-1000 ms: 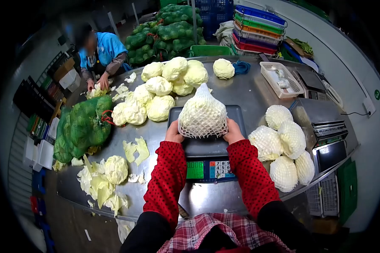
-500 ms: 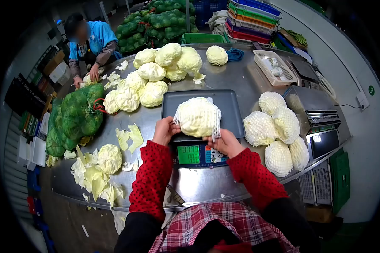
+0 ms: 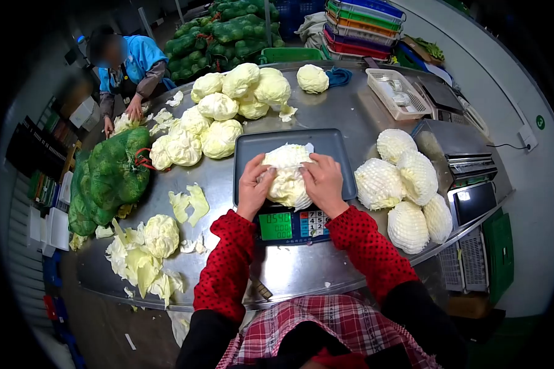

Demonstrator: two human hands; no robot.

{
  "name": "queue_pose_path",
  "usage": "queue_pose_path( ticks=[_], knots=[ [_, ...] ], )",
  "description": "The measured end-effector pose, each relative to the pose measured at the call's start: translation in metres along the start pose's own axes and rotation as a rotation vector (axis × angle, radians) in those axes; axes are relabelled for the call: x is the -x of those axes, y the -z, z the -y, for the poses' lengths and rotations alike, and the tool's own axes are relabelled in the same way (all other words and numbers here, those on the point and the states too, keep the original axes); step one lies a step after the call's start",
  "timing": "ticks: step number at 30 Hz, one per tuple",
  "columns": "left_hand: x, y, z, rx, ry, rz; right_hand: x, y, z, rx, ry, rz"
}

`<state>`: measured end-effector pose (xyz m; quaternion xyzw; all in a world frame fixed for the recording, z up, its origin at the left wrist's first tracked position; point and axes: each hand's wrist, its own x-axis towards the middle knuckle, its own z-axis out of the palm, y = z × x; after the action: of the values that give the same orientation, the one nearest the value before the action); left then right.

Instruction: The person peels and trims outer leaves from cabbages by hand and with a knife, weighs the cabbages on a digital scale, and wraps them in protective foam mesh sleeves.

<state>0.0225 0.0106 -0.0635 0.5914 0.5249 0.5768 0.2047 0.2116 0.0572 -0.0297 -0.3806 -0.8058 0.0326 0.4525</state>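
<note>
Cabbage (image 3: pixel 287 186) sits between the two hands, low on the grey weighing tray (image 3: pixel 245 145), with a white foam net (image 3: pixel 287 156) gathered over part of it. The left hand (image 3: pixel 252 186) has its fingers curled in on one side, and the right hand (image 3: pixel 324 183) closes from the other, also bent and narrow. Gripping from opposite sides probably keeps the round head from rolling while the loose net is handled; how much each grip takes net or leaf cannot be told. The tray bears the weight, so neither hand need lift. Just below the hands, the green display (image 3: pixel 276 226) is lit and uncovered.

Netted cabbages (image 3: pixel 381 183) rest to the right of the right hand, apart from the bare cabbages (image 3: pixel 223 139) beyond the left hand, which likely keeps the two kinds unmixed on the steel bench (image 3: pixel 301 270). Loose leaves (image 3: pixel 198 204) lie left of the left hand.
</note>
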Motion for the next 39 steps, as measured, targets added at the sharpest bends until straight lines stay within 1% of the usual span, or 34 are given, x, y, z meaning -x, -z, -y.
queue_pose_path(
  ticks=[2,3,4,6,7,8,10,12,13,14,16,17,18,19,20,21,22,23,24,25,26,27,28,30,31,32,33,34,35,36,37,38,39],
  knots=[
    [-0.005,-0.009,-0.004,-0.098,-0.107,-0.203,-0.004,0.005,0.005,-0.063,0.05,-0.057],
    [-0.005,-0.021,-0.001,-0.039,-0.037,-0.345,-0.008,0.006,0.015,-0.112,0.072,-0.126],
    [-0.006,-0.024,-0.001,-0.034,-0.037,-0.336,-0.009,0.002,0.022,-0.104,0.065,-0.129],
    [-0.009,-0.034,-0.002,-0.121,0.041,-0.483,-0.009,-0.005,0.033,-0.183,-0.049,-0.214],
    [-0.009,-0.045,-0.003,-0.11,0.003,-0.599,-0.009,-0.003,0.04,-0.172,-0.029,-0.236],
    [-0.007,-0.05,-0.003,-0.101,0.004,-0.594,-0.006,-0.002,0.044,-0.182,0.028,-0.236],
    [-0.004,-0.051,-0.009,-0.043,-0.058,-0.691,-0.004,0.009,0.044,-0.251,0.066,-0.173],
    [0.003,-0.049,-0.007,-0.06,-0.009,-0.666,-0.002,0.028,0.034,-0.389,0.045,-0.11],
    [0.002,-0.048,-0.01,-0.133,-0.032,-0.678,0.004,0.032,0.02,-0.337,0.094,-0.067],
    [0.0,-0.05,-0.013,-0.201,-0.058,-0.696,0.013,0.036,0.013,-0.332,0.088,-0.064],
    [0.0,-0.048,-0.006,-0.189,-0.025,-0.706,0.031,0.049,0.008,-0.509,-0.061,-0.07],
    [0.001,-0.045,0.007,-0.096,-0.016,-0.687,0.042,0.051,-0.002,-0.487,-0.336,-0.021],
    [0.003,-0.047,0.014,-0.004,-0.005,-0.668,0.036,0.043,-0.013,-0.481,-0.337,-0.02],
    [0.0,-0.048,0.004,0.203,0.17,-0.745,0.025,0.031,-0.024,-0.56,-0.584,-0.064],
    [-0.001,-0.051,0.004,0.196,0.177,-0.726,0.016,0.023,-0.029,-0.639,-0.837,-0.12],
    [-0.006,-0.052,0.004,-0.069,0.001,-0.788,0.01,0.022,-0.031,-0.891,-0.998,0.139],
    [-0.005,-0.054,0.005,-0.083,0.098,-0.762,0.011,0.018,-0.024,-0.899,-1.003,0.119],
    [-0.004,-0.056,0.006,-0.099,0.194,-0.73,0.01,0.011,-0.014,-0.994,-0.957,0.094],
    [-0.005,-0.056,-0.002,-0.102,0.185,-0.726,0.011,0.006,-0.007,-1.086,-0.905,0.077],
    [-0.007,-0.055,-0.017,0.326,0.346,-0.78,0.019,-0.001,-0.005,-0.71,-0.599,0.027],
    [-0.007,-0.054,-0.032,0.758,0.504,-0.812,0.036,-0.013,-0.004,-0.191,-0.329,-0.033],
    [-0.009,-0.054,-0.045,0.717,0.476,-0.877,0.037,0.003,0.021,-0.53,-0.605,0.051],
    [-0.002,-0.053,-0.038,0.716,0.488,-0.882,0.037,0.02,0.045,-0.862,-0.88,0.134],
    [-0.002,-0.053,-0.02,0.377,0.402,-0.817,0.056,0.01,0.042,-0.972,-0.924,0.114],
    [-0.003,-0.052,-0.023,0.372,0.409,-0.823,0.055,0.016,0.043,-0.846,-0.912,0.187],
    [-0.002,-0.051,-0.027,0.394,0.411,-0.825,0.055,0.023,0.046,-0.799,-0.846,0.197],
    [0.0,-0.048,-0.022,0.388,0.46,-0.802,0.047,0.041,0.046,-0.76,-0.835,0.294],
    [0.001,-0.044,-0.026,0.467,0.475,-0.74,0.035,0.055,0.042,-0.728,-0.819,0.386],
    [-0.001,-0.044,-0.03,0.572,0.525,-0.683,0.032,0.059,0.029,-0.666,-0.832,0.384],
    [-0.003,-0.043,-0.038,0.67,0.578,-0.637,0.032,0.05,0.001,-0.498,-0.829,0.416],
    [-0.002,-0.053,-0.048,0.625,0.527,-0.609,0.036,0.037,-0.017,-0.355,-0.801,0.266],
    [0.001,-0.064,-0.04,0.552,0.511,-0.613,0.042,0.027,-0.024,-0.217,-0.773,0.123],
    [0.008,-0.074,-0.047,0.35,0.342,-0.548,0.034,0.039,-0.012,-0.374,-0.899,0.157]
  ],
)
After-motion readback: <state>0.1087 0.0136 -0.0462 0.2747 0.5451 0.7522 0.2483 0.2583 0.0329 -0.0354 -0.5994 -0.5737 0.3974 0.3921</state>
